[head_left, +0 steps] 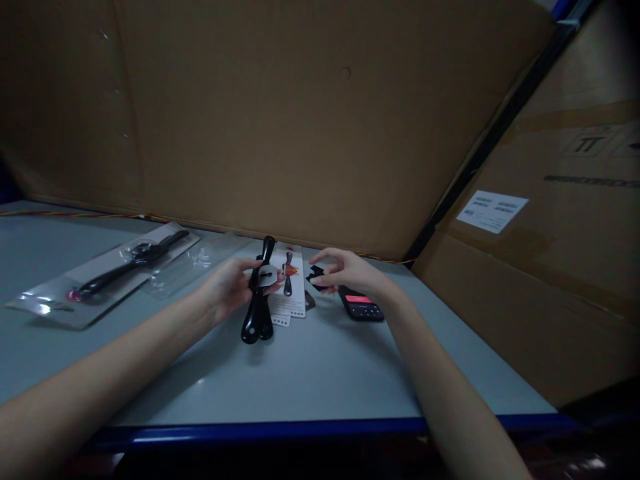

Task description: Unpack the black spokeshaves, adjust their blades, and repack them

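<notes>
Black tool [257, 310] in your left hand [231, 288], small black part [316, 275] in your right hand [351, 273], over the grey table [320, 373].
Left thumb and fingers pinched the tool's middle, by its silver plate [265, 276]; right thumb and fingers pinched the part, near the phone [363, 305]. Printed cards [295, 303] lay behind the tool, a dark flat piece [310, 301] at their right edge. A packaged tool [120, 270] and clear plastic shell [185, 270] took up the left. A cardboard wall [300, 120] closed off the back; a labelled box [530, 293] slanted along the right. Your widest room ran from the tool toward you, to the blue front edge [270, 431]; a narrower strip lay between phone and box.
</notes>
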Demonstrator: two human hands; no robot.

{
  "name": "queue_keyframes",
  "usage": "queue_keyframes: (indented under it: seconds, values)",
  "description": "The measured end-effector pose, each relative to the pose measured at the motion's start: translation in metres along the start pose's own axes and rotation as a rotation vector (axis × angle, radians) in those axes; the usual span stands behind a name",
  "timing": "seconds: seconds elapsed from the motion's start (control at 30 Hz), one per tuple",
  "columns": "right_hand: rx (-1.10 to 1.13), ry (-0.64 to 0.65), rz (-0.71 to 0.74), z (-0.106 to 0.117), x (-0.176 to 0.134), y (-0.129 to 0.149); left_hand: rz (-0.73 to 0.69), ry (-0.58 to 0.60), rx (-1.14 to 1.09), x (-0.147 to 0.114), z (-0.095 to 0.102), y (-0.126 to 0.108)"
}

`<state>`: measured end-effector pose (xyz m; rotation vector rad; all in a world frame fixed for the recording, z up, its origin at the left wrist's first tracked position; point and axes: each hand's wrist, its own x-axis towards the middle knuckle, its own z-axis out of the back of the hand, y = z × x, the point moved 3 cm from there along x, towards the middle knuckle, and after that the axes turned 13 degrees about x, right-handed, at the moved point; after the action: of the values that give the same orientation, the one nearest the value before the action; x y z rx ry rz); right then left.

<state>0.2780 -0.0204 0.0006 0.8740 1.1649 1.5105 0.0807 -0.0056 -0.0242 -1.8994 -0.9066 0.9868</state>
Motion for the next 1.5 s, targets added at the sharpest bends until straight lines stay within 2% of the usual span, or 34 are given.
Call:
queue_keyframes:
  seconds: [0.1, 0.17, 0.27, 0.43, 0.67, 0.8, 0.9, 1.0, 1.07, 1.1, 1.17, 1.2, 1.3, 1.4, 1.5]
  values:
    - [0.133, -0.083, 0.187, -0.024, -0.001, 0.013, 0.008, 0.046, 0.007, -0.004, -0.008, 0.005]
    - [0.199, -0.086, 0.251, -0.041, 0.001, 0.013, 0.014, 0.062, 0.027, -0.006, -0.012, 0.008]
    - [0.137, -0.099, 0.322, -0.055, 0.006, 0.005, 0.033, 0.066, 0.064, -0.006, -0.015, 0.012]
    - [0.033, -0.109, 0.363, -0.063, 0.011, -0.006, 0.01, 0.083, 0.086, 0.0, -0.013, 0.017]
    - [-0.116, -0.088, 0.444, -0.071, 0.009, -0.006, -0.034, 0.144, 0.158, -0.001, -0.013, 0.017]
    - [-0.147, -0.14, 0.484, -0.072, 0.008, -0.004, -0.056, 0.122, 0.161, -0.004, -0.014, 0.014]
    - [-0.117, -0.176, 0.519, -0.063, 0.01, -0.003, -0.054, 0.059, 0.152, -0.004, -0.013, 0.012]
    - [-0.107, -0.278, 0.549, -0.032, 0.016, -0.005, -0.046, 0.045, 0.121, -0.002, -0.009, 0.012]
    - [-0.251, -0.407, 0.504, -0.003, 0.021, -0.012, -0.052, 0.049, 0.106, 0.001, -0.005, 0.011]
    - [-0.386, -0.442, 0.428, 0.012, 0.023, -0.018, -0.059, 0.047, 0.105, 0.002, -0.003, 0.011]
    - [-0.703, -0.396, 0.245, 0.033, 0.029, -0.033, -0.075, 0.033, 0.104, 0.004, 0.0, 0.01]
    - [-0.748, -0.362, 0.214, 0.041, 0.03, -0.039, -0.082, 0.02, 0.101, 0.005, 0.001, 0.009]
    - [-0.821, -0.305, 0.176, 0.049, 0.034, -0.054, -0.107, -0.043, 0.071, 0.003, 0.001, 0.007]
    - [-0.88, -0.316, 0.168, 0.046, 0.039, -0.061, -0.121, -0.11, 0.04, -0.002, -0.002, 0.004]
    - [-0.925, -0.332, 0.165, 0.041, 0.043, -0.064, -0.11, -0.122, 0.032, -0.005, -0.005, 0.003]
